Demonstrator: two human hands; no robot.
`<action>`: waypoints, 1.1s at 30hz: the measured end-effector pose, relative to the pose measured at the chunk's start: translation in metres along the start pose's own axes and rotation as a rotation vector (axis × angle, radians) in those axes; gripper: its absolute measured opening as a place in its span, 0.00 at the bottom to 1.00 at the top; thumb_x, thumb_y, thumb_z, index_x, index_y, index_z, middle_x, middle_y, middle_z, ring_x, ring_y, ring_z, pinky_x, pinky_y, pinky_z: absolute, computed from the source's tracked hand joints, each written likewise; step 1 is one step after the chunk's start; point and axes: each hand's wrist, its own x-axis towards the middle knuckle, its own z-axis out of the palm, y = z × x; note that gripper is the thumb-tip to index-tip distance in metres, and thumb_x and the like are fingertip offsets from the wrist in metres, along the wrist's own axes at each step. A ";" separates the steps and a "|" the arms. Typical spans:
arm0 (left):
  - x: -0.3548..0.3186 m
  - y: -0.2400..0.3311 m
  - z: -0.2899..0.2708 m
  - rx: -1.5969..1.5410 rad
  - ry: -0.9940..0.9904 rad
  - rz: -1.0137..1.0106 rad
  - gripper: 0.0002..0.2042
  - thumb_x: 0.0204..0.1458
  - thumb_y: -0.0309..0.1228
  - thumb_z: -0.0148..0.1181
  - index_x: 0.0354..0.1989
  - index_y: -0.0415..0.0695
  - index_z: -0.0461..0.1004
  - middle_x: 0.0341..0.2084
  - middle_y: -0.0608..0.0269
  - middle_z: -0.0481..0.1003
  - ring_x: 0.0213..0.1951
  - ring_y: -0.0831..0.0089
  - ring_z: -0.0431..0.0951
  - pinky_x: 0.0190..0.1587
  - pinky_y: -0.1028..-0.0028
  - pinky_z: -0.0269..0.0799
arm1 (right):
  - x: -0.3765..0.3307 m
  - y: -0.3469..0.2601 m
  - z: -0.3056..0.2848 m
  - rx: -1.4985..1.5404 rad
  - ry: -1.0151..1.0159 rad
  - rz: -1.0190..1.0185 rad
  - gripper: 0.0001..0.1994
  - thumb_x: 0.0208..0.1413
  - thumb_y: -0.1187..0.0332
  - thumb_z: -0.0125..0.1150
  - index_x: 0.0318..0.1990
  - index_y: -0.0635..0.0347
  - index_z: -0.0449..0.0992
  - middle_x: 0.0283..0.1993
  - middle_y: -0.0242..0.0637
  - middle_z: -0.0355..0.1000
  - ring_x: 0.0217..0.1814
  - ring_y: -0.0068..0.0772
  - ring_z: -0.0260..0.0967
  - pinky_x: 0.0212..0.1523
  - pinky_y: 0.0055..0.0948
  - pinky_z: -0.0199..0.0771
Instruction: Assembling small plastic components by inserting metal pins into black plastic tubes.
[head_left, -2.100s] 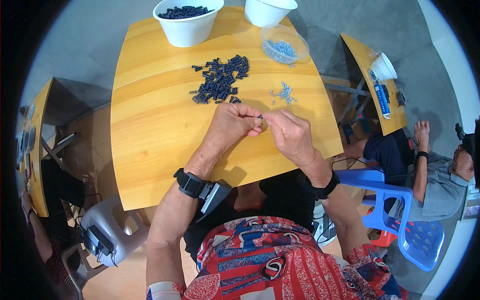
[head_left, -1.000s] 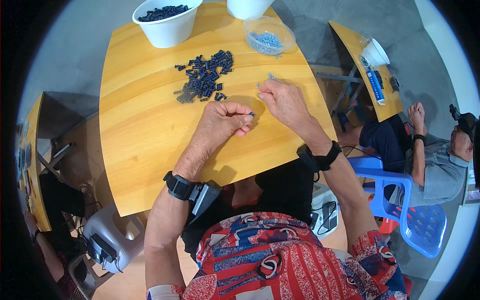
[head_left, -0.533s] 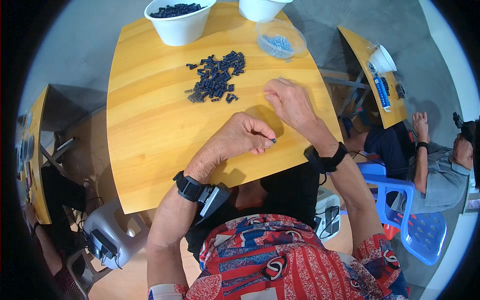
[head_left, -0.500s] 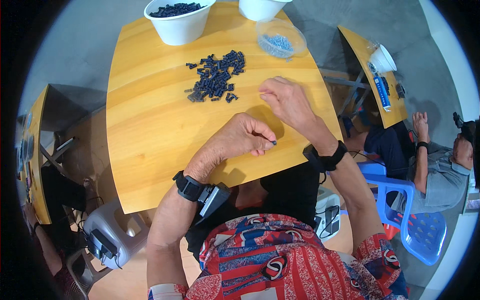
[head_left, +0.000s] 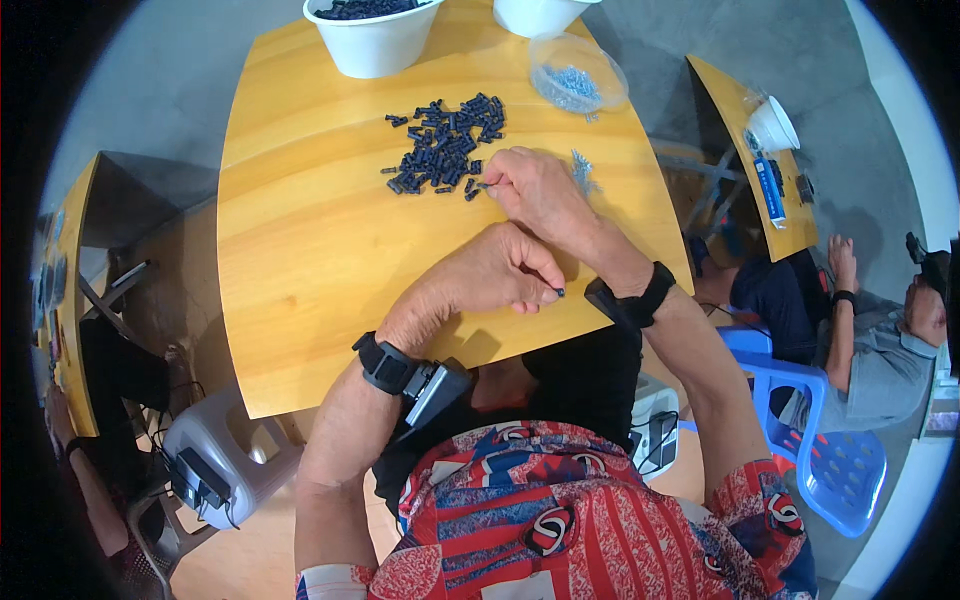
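My left hand (head_left: pixel 485 268) is closed in a pinch above the near part of the table. A small black piece (head_left: pixel 560 293) pokes out from between its thumb and forefinger; most of it is hidden. My right hand (head_left: pixel 545 195) reaches to the near right edge of a loose pile of short black plastic parts (head_left: pixel 440 150). Its thumb and forefinger close on one of these dark parts (head_left: pixel 485 187), largely covered by the fingers. Just right of this hand lies a small heap of silvery screws (head_left: pixel 583 172), partly hidden by it.
On the wooden table (head_left: pixel 300 270), a white tub (head_left: pixel 375 45) full of black parts stands at the back, beside another white tub (head_left: pixel 540 15). A clear round bowl (head_left: pixel 580 85) holds silvery screws. A person (head_left: pixel 870 330) sits at the right near a blue chair (head_left: pixel 840 450).
My right hand has moved left and away from me to the pile's edge, uncovering the silvery screws. My left hand stays pinched on its black piece. The view has shifted slightly.
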 end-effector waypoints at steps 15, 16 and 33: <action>-0.002 0.002 -0.009 -0.249 0.396 0.119 0.07 0.51 0.27 0.61 0.36 0.38 0.77 0.26 0.62 0.78 0.27 0.79 0.77 0.31 0.82 0.72 | -0.066 -0.003 -0.072 0.903 0.001 0.362 0.06 0.53 0.78 0.55 0.39 0.68 0.73 0.26 0.32 0.72 0.26 0.18 0.70 0.26 0.17 0.70; -0.002 0.002 -0.008 -0.243 0.396 0.121 0.07 0.51 0.27 0.61 0.36 0.38 0.77 0.26 0.62 0.78 0.27 0.79 0.77 0.31 0.82 0.72 | -0.068 -0.008 -0.072 0.905 0.006 0.364 0.06 0.53 0.78 0.55 0.39 0.68 0.73 0.26 0.32 0.72 0.26 0.18 0.70 0.26 0.17 0.70; -0.003 0.004 -0.006 -0.226 0.376 0.128 0.07 0.52 0.25 0.59 0.36 0.35 0.77 0.25 0.61 0.78 0.26 0.79 0.77 0.32 0.82 0.74 | -0.061 -0.017 -0.064 0.464 0.035 0.077 0.05 0.46 0.78 0.56 0.32 0.64 0.76 0.23 0.35 0.70 0.26 0.26 0.69 0.29 0.24 0.68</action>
